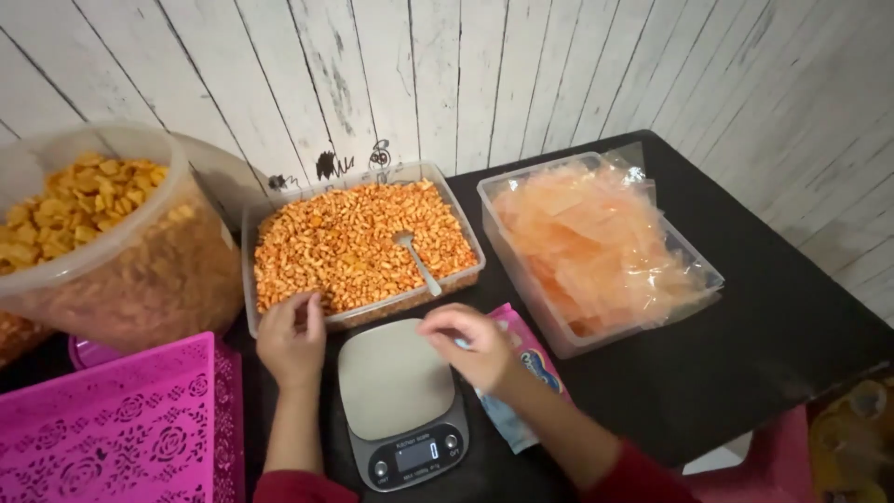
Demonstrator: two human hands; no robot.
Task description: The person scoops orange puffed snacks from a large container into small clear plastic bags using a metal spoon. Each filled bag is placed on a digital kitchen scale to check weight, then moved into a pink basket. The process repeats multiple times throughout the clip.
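Observation:
My left hand (pixel 291 337) rests at the near rim of a clear rectangular tub (pixel 250 244) filled with small orange snack pieces (pixel 345 244); its fingers curl over the edge. A metal spoon (pixel 416 261) lies in the snacks. My right hand (pixel 468 343) hovers over the right edge of a small digital kitchen scale (pixel 391 377), fingers bent and pinched on a pink and blue printed pouch (pixel 533 359) that lies beside the scale. The scale's plate is bare.
A clear tub (pixel 708 278) of thin orange plastic bags stands at the right. A large round tub (pixel 140 270) of yellow-orange snacks sits at the left. A pink perforated basket (pixel 121 428) is at the lower left. The black table (pixel 773 345) ends at the right.

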